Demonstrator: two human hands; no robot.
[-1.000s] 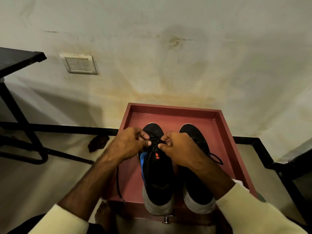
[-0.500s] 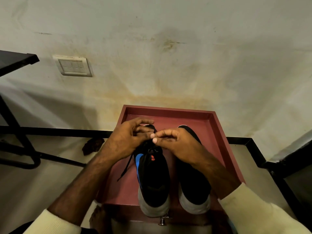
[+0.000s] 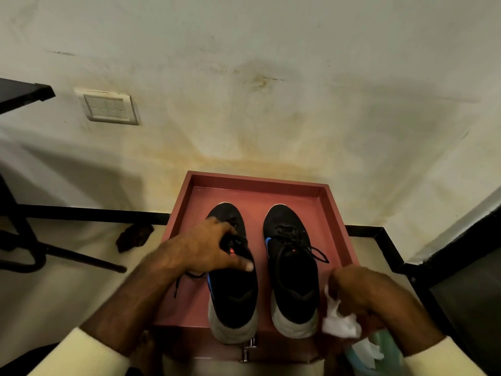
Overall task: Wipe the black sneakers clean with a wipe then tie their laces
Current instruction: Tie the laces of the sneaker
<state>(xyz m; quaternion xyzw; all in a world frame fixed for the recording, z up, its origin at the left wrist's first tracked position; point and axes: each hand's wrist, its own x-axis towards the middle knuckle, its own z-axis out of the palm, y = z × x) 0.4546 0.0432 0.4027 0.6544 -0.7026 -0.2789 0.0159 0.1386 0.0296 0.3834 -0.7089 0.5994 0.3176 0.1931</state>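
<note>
Two black sneakers stand side by side, toes toward the wall, on a red tray-like box top (image 3: 336, 210). My left hand (image 3: 208, 246) grips the left sneaker (image 3: 234, 294) over its laces and tongue, thumb along its inner side. A loose black lace end hangs off its left side. The right sneaker (image 3: 294, 270) stands free, its laces in a bow. My right hand (image 3: 360, 291) is at the tray's front right corner, closed on a crumpled white wipe (image 3: 339, 322). A teal wipe packet (image 3: 379, 348) lies just below that hand.
A stained wall rises right behind the tray, with a switch plate (image 3: 108, 108) at the left. Black metal table legs (image 3: 24, 240) and a dark lump (image 3: 134, 237) sit on the floor to the left. A dark frame (image 3: 447, 280) stands at the right.
Both hands were together at the left sneaker's laces. My right hand has since pulled back to the front right and holds a wipe; my left hand stays on the left sneaker.
</note>
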